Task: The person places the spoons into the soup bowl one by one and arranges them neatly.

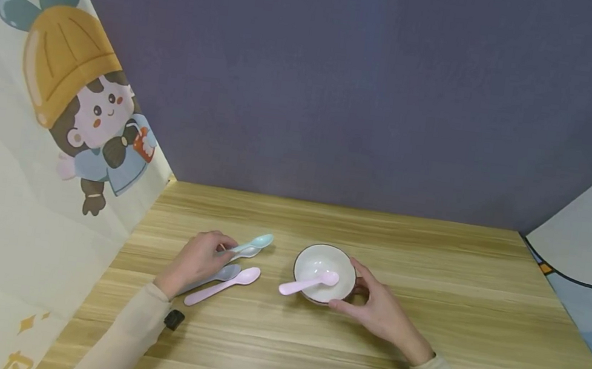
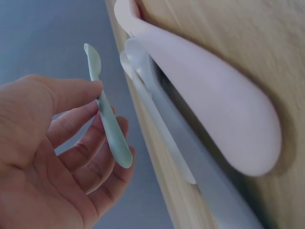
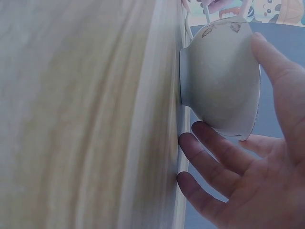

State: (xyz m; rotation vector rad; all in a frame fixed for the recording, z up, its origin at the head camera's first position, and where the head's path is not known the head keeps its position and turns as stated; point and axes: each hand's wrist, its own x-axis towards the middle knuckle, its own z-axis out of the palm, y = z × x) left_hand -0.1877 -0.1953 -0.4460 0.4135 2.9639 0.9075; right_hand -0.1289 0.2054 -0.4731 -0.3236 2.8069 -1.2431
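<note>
My left hand point(image 1: 199, 262) pinches a mint-green spoon point(image 2: 112, 129) between thumb and fingers, lifted above the table. Below it lie a white spoon point(image 1: 248, 253), a grey-blue spoon point(image 1: 228, 272) and a pink spoon point(image 1: 219, 288), their bowl ends pointing away to the right. A white bowl point(image 1: 312, 258) with a dark rim stands upright to the right of them. Another pink spoon point(image 1: 293, 287) rests in it, its handle over the near left rim. My right hand point(image 1: 384, 314) holds the bowl from the right, thumb at the near rim and fingers round the side.
The wood-grain table point(image 1: 429, 266) ends at a dark blue-grey panel point(image 1: 350, 93) at the back. A cartoon-printed sheet point(image 1: 6, 224) borders its left side and another printed sheet point(image 1: 591, 242) its right.
</note>
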